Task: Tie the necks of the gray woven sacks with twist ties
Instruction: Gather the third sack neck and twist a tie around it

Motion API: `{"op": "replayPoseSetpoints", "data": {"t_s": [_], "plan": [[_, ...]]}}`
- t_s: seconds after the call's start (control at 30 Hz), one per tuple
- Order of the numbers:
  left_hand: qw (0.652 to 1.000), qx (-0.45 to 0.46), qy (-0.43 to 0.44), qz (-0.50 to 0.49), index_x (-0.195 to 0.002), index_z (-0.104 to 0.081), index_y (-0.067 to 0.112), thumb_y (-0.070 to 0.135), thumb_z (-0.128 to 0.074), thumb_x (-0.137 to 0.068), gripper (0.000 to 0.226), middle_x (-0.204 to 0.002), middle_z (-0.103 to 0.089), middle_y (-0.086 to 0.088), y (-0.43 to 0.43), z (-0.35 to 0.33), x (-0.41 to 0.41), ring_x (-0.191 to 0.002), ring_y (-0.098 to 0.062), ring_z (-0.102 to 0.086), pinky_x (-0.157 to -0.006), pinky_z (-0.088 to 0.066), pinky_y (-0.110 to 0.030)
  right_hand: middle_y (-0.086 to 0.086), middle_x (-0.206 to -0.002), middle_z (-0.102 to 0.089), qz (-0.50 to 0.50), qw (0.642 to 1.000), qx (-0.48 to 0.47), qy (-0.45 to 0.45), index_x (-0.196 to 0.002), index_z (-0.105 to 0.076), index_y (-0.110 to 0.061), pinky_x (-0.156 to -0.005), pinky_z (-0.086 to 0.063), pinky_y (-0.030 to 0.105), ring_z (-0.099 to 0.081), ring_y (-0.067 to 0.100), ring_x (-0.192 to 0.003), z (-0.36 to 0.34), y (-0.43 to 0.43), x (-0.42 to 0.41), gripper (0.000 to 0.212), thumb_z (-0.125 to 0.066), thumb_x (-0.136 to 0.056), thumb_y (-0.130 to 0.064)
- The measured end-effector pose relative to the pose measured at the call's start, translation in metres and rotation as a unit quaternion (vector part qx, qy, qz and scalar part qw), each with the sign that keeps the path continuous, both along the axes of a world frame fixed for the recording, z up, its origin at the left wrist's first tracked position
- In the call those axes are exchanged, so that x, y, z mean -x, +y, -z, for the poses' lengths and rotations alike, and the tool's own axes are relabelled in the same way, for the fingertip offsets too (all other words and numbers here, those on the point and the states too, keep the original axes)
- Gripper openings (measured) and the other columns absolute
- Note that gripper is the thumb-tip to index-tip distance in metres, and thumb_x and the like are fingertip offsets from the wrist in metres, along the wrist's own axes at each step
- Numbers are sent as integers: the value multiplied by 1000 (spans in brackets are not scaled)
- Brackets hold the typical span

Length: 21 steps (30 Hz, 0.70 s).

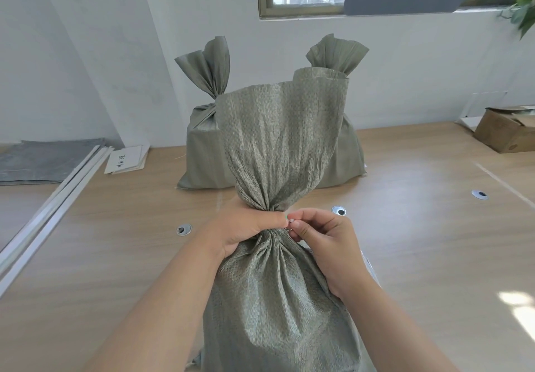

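Sacks [202, 140] and [347, 151] at the counter's [405, 241] rear stood already tied. Left hand [243, 226] fingers clenched the near sack's [278, 299] neck; right hand [324, 241] fingers pinched the twist tie [290, 221], seemingly mid-twist.

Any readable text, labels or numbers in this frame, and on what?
White paper sheet lying on the wooden floor left of the rear sacks: dark handwritten characters, too small and tilted to read.
Brown cardboard box at right: a small round mark, illegible.
Gray woven sacks: no print visible.
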<state>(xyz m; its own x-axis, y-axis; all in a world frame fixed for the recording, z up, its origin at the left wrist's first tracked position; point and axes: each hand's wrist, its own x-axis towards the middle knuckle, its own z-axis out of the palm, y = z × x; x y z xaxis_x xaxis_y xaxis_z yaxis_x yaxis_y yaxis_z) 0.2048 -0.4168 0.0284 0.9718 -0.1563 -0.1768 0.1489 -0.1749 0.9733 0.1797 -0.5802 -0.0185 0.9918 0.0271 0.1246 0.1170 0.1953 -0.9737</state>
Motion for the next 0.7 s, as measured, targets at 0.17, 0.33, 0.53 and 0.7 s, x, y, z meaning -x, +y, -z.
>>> {"op": "replayPoseSetpoints", "data": {"t_s": [0.17,0.33,0.53,0.7], "plan": [[1000,4,1,3,-82,-72,0,2,-77,-58,25,-87,-74,-12,-1,-1,1,-84,-22,-69,-93,-52,-53,2,-75,-75,2,1000,18,-8,-87,-78,-10,-70,-51,24,-62,10,-67,3,0,-1,21,-67,-87,7],[1000,-1,-6,2,-89,-71,-4,3,-75,-58,32,-99,-72,-24,-4,-5,3,-86,-23,-68,-93,-52,-54,2,-74,-75,6,1000,16,-12,-86,-79,-11,-70,-51,23,-61,10,-67,4,0,-2,24,-66,-87,9],[1000,-7,-9,9,-91,-70,-6,3,-74,-60,32,-90,-74,-15,-4,-5,3,-83,-20,-69,-89,-55,-49,2,-75,-74,-3,1000,15,-15,-89,-78,-5,-70,-51,22,-61,10,-69,7,0,-2,20,-65,-87,10],[1000,-8,-16,6,-91,-70,-6,1,-73,-59,33,-88,-74,-12,-5,-5,4,-82,-18,-70,-86,-57,-45,11,-79,-75,3,999,34,-23,-88,-79,-8,-72,-52,26,-62,12,-71,8,-1,-3,18,-68,-87,7]]}}
